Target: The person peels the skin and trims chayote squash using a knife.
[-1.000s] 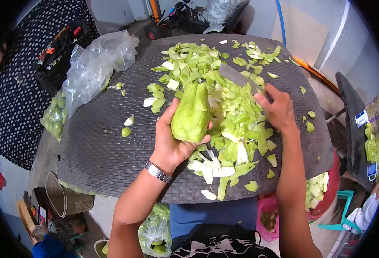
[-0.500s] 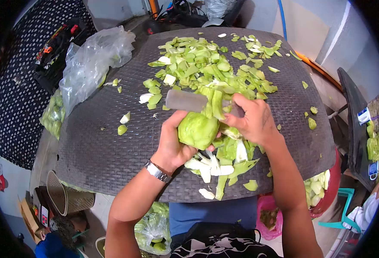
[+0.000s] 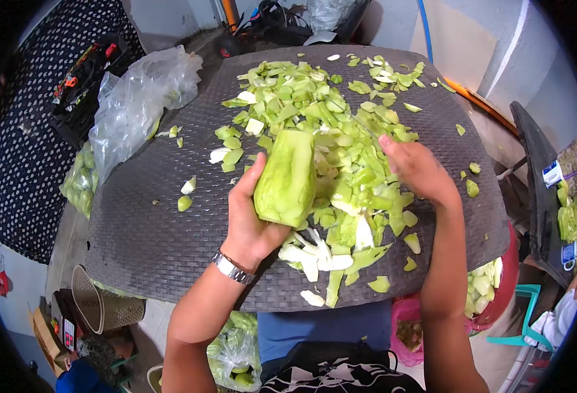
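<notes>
My left hand is wrapped round a pale green peeled chayote, which I hold upright above the table. Flat cut facets run down its side. My right hand is closed on a knife, whose blade shows almost edge-on as a thin line over the peelings; the handle is hidden in the fist. The knife is apart from the chayote. Beneath and beyond both hands lies a wide heap of green peelings, with white slivers near the front edge.
The dark woven table bears a clear plastic bag at its left. A red tub of cut pieces and a pink bag stand below at right. Bagged chayotes sit below at front, beside a beige basket.
The right hand has swung right with the knife, away from the chayote. A strip of peel has come off, and the left hand has tipped the chayote more upright.
</notes>
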Demonstrator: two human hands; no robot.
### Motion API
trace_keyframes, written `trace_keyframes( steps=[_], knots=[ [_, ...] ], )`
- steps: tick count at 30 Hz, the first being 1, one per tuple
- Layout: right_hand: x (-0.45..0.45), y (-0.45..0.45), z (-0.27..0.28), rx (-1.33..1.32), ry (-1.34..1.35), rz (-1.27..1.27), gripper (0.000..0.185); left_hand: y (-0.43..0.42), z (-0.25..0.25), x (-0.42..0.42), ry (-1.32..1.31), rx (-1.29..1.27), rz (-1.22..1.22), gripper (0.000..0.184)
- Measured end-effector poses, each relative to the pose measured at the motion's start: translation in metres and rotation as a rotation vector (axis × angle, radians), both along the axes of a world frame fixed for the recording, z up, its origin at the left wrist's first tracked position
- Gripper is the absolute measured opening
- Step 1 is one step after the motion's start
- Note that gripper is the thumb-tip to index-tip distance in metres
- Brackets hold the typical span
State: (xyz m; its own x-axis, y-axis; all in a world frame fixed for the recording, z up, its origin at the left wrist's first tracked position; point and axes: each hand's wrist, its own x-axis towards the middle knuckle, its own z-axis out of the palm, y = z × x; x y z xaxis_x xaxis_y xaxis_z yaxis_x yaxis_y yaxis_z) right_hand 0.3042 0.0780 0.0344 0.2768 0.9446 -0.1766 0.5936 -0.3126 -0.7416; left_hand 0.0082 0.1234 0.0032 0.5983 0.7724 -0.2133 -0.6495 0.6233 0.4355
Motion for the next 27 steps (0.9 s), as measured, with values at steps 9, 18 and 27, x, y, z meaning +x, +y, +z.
trace_keyframes(
  steps=[9,18,27],
  knots=[
    [-0.078,-0.016,-0.003,0.377,-0.171,0.262,0.067,0.005,0.001,-0.009,0.142,0.098,0.097,0.061],
    [-0.123,-0.027,-0.028,0.594,-0.402,0.39,0.078,-0.004,0.0,0.0,0.122,0.153,0.093,0.057],
    [-0.116,-0.022,-0.027,0.614,-0.371,0.349,0.079,-0.01,0.0,0.002,0.069,0.147,0.062,0.061]
  ],
)
